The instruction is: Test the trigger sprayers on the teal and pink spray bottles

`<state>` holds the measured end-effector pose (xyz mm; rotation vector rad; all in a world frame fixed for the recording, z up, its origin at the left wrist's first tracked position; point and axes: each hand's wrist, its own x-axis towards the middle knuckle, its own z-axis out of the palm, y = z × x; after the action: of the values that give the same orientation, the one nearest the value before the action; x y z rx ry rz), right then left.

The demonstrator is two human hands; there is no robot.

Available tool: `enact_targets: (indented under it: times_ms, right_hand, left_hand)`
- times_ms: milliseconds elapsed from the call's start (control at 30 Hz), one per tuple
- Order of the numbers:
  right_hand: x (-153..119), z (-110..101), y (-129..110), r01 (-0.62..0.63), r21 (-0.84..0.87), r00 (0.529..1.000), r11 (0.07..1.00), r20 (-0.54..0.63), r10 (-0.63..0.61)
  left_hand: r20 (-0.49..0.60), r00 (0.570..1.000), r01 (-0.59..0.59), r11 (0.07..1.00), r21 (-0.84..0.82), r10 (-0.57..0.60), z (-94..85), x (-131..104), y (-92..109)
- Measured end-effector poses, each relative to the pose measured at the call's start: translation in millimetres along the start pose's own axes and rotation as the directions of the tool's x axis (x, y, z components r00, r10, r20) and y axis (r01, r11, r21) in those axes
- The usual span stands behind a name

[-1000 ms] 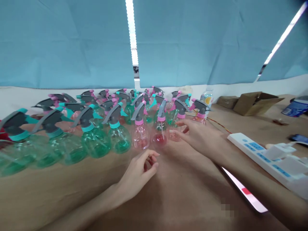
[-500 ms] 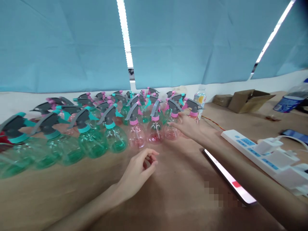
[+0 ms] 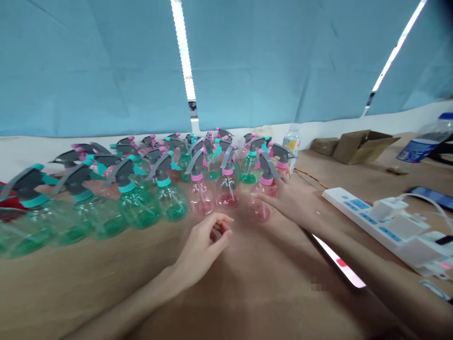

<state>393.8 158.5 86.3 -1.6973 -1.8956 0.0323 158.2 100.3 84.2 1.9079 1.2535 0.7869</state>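
Observation:
My right hand (image 3: 287, 200) is wrapped round a clear pink spray bottle (image 3: 261, 211) with a pink collar and grey trigger head. The bottle is upright, and my fingers behind it are partly hidden. Loosely curled, with a gap between thumb and fingers, my left hand (image 3: 207, 241) is over the table and holds nothing. Just beyond it are two more pink spray bottles (image 3: 228, 193). Green spray bottles (image 3: 171, 204) with turquoise collars line the front row to the left. Several mixed pink and green ones stand behind.
A phone (image 3: 341, 264) with a lit screen lies under my right forearm. Right of it is a white power strip (image 3: 361, 219) with plugs. Farther back are a cardboard box (image 3: 361, 147), a drink bottle (image 3: 421, 146) and a second phone (image 3: 430, 196). A blue sheet (image 3: 247, 61) hangs behind.
My right hand has drawn the pink spray bottle nearer to me and slightly right, out of its row. A green bottle behind shows more fully. My left hand has barely moved.

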Motion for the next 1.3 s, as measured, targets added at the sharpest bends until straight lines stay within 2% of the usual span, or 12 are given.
enact_targets:
  times_ms: [167,233,300,400,500,700,867,967,1067,1100,1167,1300]
  right_hand:
    - [-41,1,-13,0.154,-0.041,0.987,0.987,-0.046,-0.156]
    - [-55,-1,-25,0.139,-0.068,0.989,0.988,-0.041,-0.141]
    - [-67,-5,-42,0.149,-0.062,0.989,0.987,0.03,-0.148]
    - [-82,-7,-67,0.159,0.04,0.982,0.986,0.096,-0.162]
    - [-94,-1,-86,0.144,0.191,0.97,0.971,0.169,-0.177]
    - [-108,24,-117,0.232,0.337,0.916,0.912,0.24,-0.322]
    - [-99,31,-139,0.274,0.439,0.86,0.856,0.286,-0.422]
    - [-90,34,-138,0.308,0.544,0.8,0.781,0.297,-0.522]
    - [-82,45,-121,0.329,0.581,0.75,0.744,0.318,-0.58]
    - [-79,50,-113,0.325,0.553,0.751,0.767,0.343,-0.565]
    - [-74,61,-93,0.313,0.469,0.784,0.826,0.364,-0.503]
    - [-66,81,-61,0.34,0.417,0.789,0.843,0.362,-0.497]
  left_hand:
    - [-0.095,0.994,-0.06,0.998,-0.035,0.056,-0.5,6,6]
    - [-0.121,0.986,-0.116,0.993,-0.018,0.113,-0.1,10,9]
    - [-0.12,0.979,-0.163,0.986,0.017,0.164,0.5,12,12]
    - [-0.093,0.975,-0.199,0.98,0.017,0.2,0.1,11,20]
    - [-0.111,0.969,-0.222,0.975,-0.003,0.221,-4.0,3,27]
    - [-0.144,0.98,-0.154,0.983,-0.105,0.138,-22.2,-18,28]
    - [-0.285,0.951,-0.146,0.986,-0.076,0.119,-43.9,-31,10]
    - [-0.312,0.944,-0.146,0.983,-0.108,0.106,-56.2,-35,0]
    - [-0.319,0.944,-0.123,0.987,-0.104,0.084,-64.3,-34,-7]
    - [-0.329,0.941,-0.118,0.989,-0.091,0.082,-66.0,-34,-9]
    - [-0.344,0.935,-0.113,0.992,-0.055,0.087,-68.0,-31,-10]
    - [-0.34,0.933,-0.127,0.992,-0.018,0.114,-70.2,-25,-11]
